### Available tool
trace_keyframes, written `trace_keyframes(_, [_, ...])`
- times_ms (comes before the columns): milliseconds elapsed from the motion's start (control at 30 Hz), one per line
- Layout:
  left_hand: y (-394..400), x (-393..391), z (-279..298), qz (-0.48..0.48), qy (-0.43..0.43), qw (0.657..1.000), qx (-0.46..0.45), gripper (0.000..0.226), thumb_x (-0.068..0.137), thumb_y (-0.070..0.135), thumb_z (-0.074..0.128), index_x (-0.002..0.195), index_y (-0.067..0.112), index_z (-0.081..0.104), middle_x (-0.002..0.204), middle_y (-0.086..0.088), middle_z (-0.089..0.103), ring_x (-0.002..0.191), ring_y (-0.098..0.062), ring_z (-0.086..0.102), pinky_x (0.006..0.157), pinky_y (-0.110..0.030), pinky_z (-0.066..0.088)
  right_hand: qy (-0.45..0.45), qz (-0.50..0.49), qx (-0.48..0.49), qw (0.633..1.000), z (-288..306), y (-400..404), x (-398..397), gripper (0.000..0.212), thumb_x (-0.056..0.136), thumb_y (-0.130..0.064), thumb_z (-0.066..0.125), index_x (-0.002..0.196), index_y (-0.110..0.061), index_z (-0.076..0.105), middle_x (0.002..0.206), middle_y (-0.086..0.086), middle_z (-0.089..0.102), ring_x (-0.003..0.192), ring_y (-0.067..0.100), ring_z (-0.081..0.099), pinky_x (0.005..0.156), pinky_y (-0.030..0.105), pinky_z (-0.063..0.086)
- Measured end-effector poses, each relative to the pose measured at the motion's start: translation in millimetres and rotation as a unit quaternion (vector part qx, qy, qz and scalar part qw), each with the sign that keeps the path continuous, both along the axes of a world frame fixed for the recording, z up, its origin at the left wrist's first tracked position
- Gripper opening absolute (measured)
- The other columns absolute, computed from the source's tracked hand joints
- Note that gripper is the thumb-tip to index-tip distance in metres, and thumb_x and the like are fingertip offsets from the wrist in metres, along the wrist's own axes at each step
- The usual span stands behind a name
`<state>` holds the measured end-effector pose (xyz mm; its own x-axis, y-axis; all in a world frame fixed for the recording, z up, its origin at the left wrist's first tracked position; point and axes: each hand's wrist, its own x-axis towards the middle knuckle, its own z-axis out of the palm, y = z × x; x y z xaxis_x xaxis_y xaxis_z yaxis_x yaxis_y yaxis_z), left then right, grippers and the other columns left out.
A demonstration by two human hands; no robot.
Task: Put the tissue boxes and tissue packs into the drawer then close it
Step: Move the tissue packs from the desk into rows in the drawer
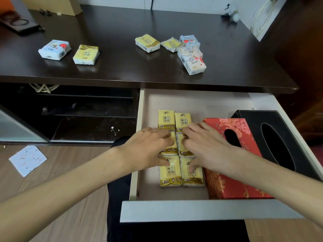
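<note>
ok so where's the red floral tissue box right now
In the head view, the red floral tissue box lies in the open drawer, right of the yellow tissue packs and left of the black tissue box.

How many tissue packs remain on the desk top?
6: two at left, blue-white and yellow; four clustered right: yellow, small yellow, blue-white, white. None visibly hidden.

Six yellow tissue packs (170, 170) and two tissue boxes (232, 154) are counted in the drawer (192, 210), while three yellow packs (86, 54) and three white packs (54, 49) are counted on the desk (122, 70).
</note>
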<state>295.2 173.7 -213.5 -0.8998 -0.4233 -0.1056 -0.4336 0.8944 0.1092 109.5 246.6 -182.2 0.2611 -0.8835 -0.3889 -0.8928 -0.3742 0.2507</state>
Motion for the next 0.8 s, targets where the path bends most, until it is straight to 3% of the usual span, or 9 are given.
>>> trace_keyframes(167, [1.1, 0.6, -2.4, 0.002, 0.028, 1.000, -0.007, 0.062, 0.082, 0.063, 0.064, 0.131, 0.024, 0.058, 0.138, 0.001, 0.046, 0.133, -0.018, 0.036, 0.101, -0.035, 0.036, -0.007, -0.007, -0.008, 1.000, 6.0, 1.7, -1.5, 0.086, 0.075, -0.079, 0.067, 0.136, -0.017, 0.064, 0.141, 0.001, 0.048, 0.136, 0.024, 0.033, 0.116, 0.043, 0.024])
trace_keyframes(333, [-8.5, 2.8, 4.1, 0.020, 0.070, 0.997, -0.007, 0.073, 0.078, 0.068, 0.065, 0.135, 0.023, 0.056, 0.141, 0.000, 0.044, 0.133, -0.017, 0.035, 0.108, -0.034, 0.034, -0.120, -0.044, -0.064, 0.990, 20.9, -8.1, -18.9, 0.085, 0.077, -0.086, 0.054, 0.136, -0.025, 0.063, 0.128, -0.008, 0.057, 0.122, 0.016, 0.046, 0.102, 0.035, 0.035])
trace_keyframes(500, [-24.5, -6.1, 10.4, 0.055, -0.018, 0.998, 0.018, 0.114, 0.070, 0.081, 0.061, 0.154, 0.015, 0.026, 0.165, -0.010, 0.020, 0.151, -0.023, 0.015, 0.121, -0.035, 0.010, -0.077, -0.030, 0.007, 0.997, 20.2, -30.8, -36.2, 0.116, 0.070, -0.089, 0.060, 0.156, -0.015, 0.038, 0.157, 0.000, 0.043, 0.144, 0.021, 0.035, 0.121, 0.036, 0.022])
trace_keyframes(667, [-23.8, -10.5, 6.2, 0.047, -0.056, 0.997, 0.007, 0.116, 0.067, 0.083, 0.060, 0.153, 0.011, 0.027, 0.161, -0.012, 0.028, 0.148, -0.027, 0.024, 0.120, -0.037, 0.005, -0.048, -0.043, 0.062, 0.996, 6.6, -38.4, -37.7, 0.135, 0.063, -0.089, 0.067, 0.162, -0.009, 0.025, 0.169, 0.009, 0.028, 0.155, 0.028, 0.021, 0.127, 0.044, 0.008])
trace_keyframes(800, [-22.3, -10.0, 4.5, 0.040, -0.047, 0.998, -0.004, 0.109, 0.068, 0.081, 0.062, 0.149, 0.012, 0.036, 0.155, -0.011, 0.037, 0.142, -0.027, 0.032, 0.119, -0.037, 0.013, -0.012, -0.028, 0.041, 0.999, -4.3, -38.4, -31.4, 0.131, 0.063, -0.085, 0.072, 0.159, -0.005, 0.032, 0.165, 0.013, 0.032, 0.153, 0.032, 0.024, 0.127, 0.048, 0.007])
